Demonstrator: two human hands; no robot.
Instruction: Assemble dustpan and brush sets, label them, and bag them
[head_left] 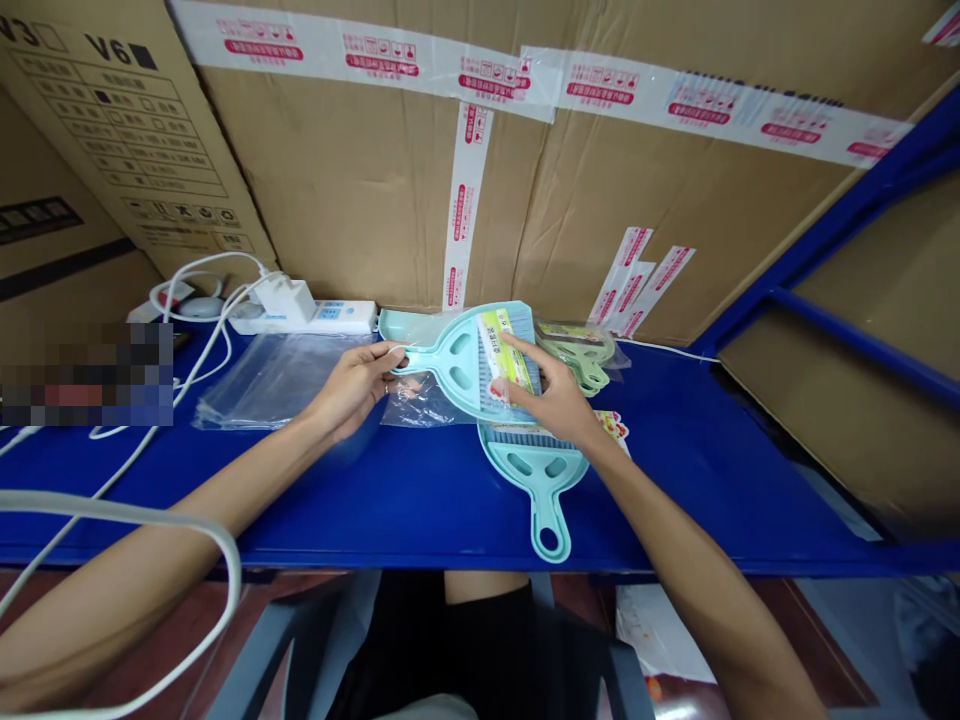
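Running lengthwise near the back edge of the bench [420,510], the held dustpan [466,357] is pointing its handle [417,362] left. Left hand [347,390] is pinching that handle; right hand [562,400] is touching the label card [493,348], grip unclear.

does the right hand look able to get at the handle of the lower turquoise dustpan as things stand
Likely yes, though the right hand is on the label of the upper turquoise dustpan. The handle of the lower turquoise dustpan points toward the person, uncovered on the blue table.
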